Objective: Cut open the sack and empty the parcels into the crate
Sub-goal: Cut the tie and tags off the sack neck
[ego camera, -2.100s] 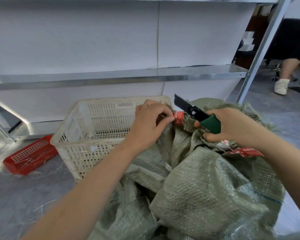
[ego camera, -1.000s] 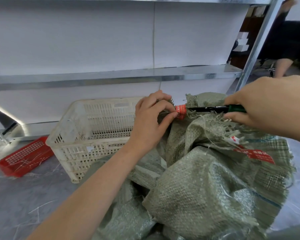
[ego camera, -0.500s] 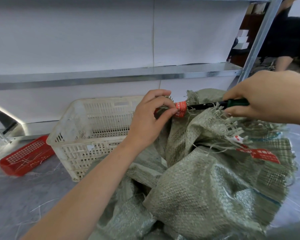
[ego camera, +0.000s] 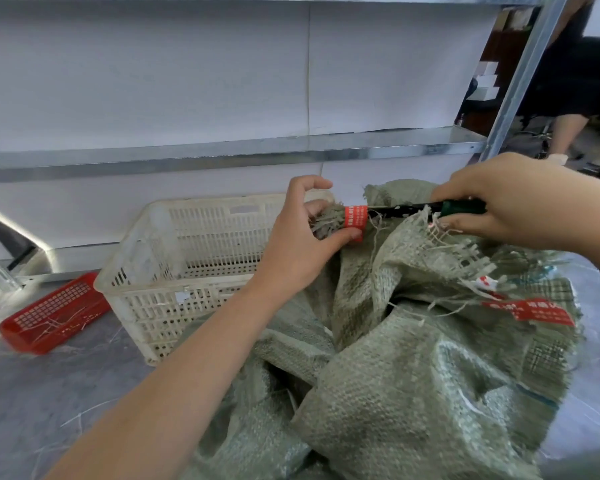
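Left hand (ego camera: 293, 244): grip pinched on the gathered neck of the sack (ego camera: 413, 368), thumb under the red tie tag (ego camera: 355, 220), fingers curled over the frayed tuft.
Right hand (ego camera: 510, 195): grip closed round the green handle of the knife (ego camera: 426, 208); dark blade lies level, tip at the tag.
Sack: green woven, slumped on the floor, leaning against the white crate (ego camera: 187, 261); parcels not visible, presumably inside. Crate appears empty.
Red tray (ego camera: 54, 315): on the floor, left of the crate.

Step in hand, judged: severing the tied neck. Keep the neck taut, cut just beside the tag, edge turned away from the left thumb, shallow enough to spare the contents.

Change from two seconds ago: blade was angled upward, clear of the tag; it now lies flat against the neck. Right hand sits higher and farther back. Left pinch unchanged.
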Demonstrator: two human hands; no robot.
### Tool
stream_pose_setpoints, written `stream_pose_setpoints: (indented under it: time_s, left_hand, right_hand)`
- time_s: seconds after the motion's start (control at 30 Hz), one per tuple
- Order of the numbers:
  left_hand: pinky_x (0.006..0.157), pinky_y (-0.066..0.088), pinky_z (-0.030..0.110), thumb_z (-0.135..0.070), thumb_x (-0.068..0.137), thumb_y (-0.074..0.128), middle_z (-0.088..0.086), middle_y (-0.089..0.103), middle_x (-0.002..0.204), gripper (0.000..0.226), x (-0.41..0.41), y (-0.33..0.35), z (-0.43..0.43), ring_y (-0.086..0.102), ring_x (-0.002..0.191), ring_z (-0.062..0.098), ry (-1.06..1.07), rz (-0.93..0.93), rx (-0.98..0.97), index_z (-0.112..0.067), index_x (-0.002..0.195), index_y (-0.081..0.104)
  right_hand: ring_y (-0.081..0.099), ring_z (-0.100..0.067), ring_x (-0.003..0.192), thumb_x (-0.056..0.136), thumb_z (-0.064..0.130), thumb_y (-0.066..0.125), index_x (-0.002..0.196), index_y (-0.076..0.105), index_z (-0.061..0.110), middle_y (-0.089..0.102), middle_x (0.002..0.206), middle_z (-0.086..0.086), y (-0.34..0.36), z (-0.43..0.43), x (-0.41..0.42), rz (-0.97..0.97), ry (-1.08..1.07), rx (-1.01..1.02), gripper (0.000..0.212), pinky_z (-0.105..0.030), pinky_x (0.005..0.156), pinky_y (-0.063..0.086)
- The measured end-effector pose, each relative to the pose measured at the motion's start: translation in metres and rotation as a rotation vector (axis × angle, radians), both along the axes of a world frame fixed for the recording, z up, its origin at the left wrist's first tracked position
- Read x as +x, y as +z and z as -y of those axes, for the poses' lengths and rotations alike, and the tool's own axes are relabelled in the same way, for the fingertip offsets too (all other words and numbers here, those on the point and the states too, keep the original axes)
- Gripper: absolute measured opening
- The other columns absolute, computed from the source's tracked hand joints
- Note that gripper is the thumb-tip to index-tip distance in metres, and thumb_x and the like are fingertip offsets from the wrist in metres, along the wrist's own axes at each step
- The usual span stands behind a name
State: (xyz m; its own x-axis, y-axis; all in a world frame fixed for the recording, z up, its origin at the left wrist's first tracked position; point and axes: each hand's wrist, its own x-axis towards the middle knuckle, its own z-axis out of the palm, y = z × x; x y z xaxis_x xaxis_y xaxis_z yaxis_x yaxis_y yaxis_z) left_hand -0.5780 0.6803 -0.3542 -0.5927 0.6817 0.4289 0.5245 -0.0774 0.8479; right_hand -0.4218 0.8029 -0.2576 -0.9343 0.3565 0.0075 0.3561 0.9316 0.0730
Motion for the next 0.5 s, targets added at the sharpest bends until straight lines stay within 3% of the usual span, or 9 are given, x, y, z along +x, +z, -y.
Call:
stream_pose_setpoints:
  time_s: [0.07, 0.2, 0.43, 0.5]
  left_hand:
    - [0.094, 0.047, 0.035, -0.022, 0.068, 0.079, 0.008, 0.064, 0.105, 0.059, 0.001, 0.002, -0.001, 0.062, 0.1, 0.021, 0.005, 0.001, -0.014, -0.045, 0.1, 0.036]
    - [0.077, 0.037, 0.009, -0.027, 0.064, 0.082, -0.01, 0.055, 0.095, 0.063, 0.005, 0.007, -0.003, 0.054, 0.099, 0.007, 0.017, -0.057, -0.06, -0.038, 0.107, 0.038]
    - [0.066, 0.032, -0.006, -0.029, 0.061, 0.083, -0.024, 0.051, 0.091, 0.053, 0.004, 0.012, -0.004, 0.049, 0.087, -0.008, -0.023, -0.115, -0.118, -0.036, 0.098, 0.045]
    - [0.067, 0.034, -0.003, -0.028, 0.061, 0.083, -0.023, 0.054, 0.092, 0.047, 0.0, 0.012, -0.005, 0.051, 0.087, -0.007, -0.051, -0.106, -0.125, -0.036, 0.093, 0.048]
  right_hand:
    - [0.06, -0.012, 0.077, 0.067, 0.057, 0.034, 0.119, 0.059, 0.032, 0.048, 0.075, 0.027, -0.004, -0.002, 0.0, -0.012, 0.022, -0.036, 0.062, -0.039, 0.078, 0.054]
    - [0.063, -0.017, 0.085, 0.082, 0.039, 0.047, 0.118, 0.061, 0.03, 0.068, 0.099, 0.009, -0.009, -0.004, 0.002, -0.066, 0.027, -0.064, 0.039, -0.041, 0.082, 0.053]
    - [0.064, -0.019, 0.086, 0.083, 0.023, 0.054, 0.11, 0.066, 0.023, 0.069, 0.1, 0.004, -0.022, -0.015, 0.002, -0.145, 0.087, -0.116, 0.03, -0.042, 0.081, 0.052]
    - [0.065, -0.022, 0.082, 0.083, 0.022, 0.053, 0.104, 0.068, 0.018, 0.071, 0.097, 0.0, -0.026, -0.012, 0.004, -0.188, 0.093, -0.163, 0.026, -0.044, 0.079, 0.053]
